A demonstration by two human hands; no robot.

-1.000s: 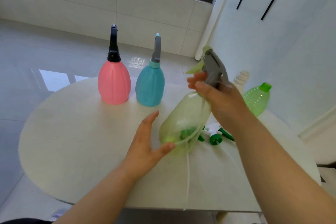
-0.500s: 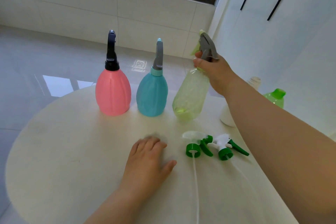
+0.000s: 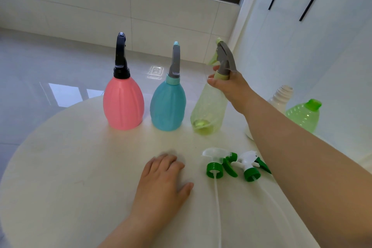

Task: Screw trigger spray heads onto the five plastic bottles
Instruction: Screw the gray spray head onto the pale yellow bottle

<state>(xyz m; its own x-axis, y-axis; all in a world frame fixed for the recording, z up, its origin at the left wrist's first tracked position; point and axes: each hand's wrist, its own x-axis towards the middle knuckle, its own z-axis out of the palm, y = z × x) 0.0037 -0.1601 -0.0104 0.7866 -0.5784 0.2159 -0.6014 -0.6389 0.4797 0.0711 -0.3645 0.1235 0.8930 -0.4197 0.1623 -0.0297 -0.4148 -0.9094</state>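
A pink bottle (image 3: 123, 102) with a black spray head and a teal bottle (image 3: 168, 106) with a grey head stand in a row at the back of the round table (image 3: 60, 187). To their right stands a pale yellow-green bottle (image 3: 207, 110) with a grey spray head; my right hand (image 3: 229, 84) holds it by the neck. My left hand (image 3: 161, 181) rests flat on the table in front. Two loose green-and-white spray heads (image 3: 216, 164) (image 3: 250, 168) lie to its right, tubes trailing towards me. A white bottle (image 3: 281, 96) and a green bottle (image 3: 304, 116) without heads stand behind my right arm.
The table's curved edge runs close behind the row of bottles and along the left. Beyond it lie a glossy tiled floor, a low wall under a window, and white cupboard doors at the right.
My right hand carried the yellow-green bottle from in front of me to the back row and stood it upright beside the teal one. My left hand let go and settled flat on the table.
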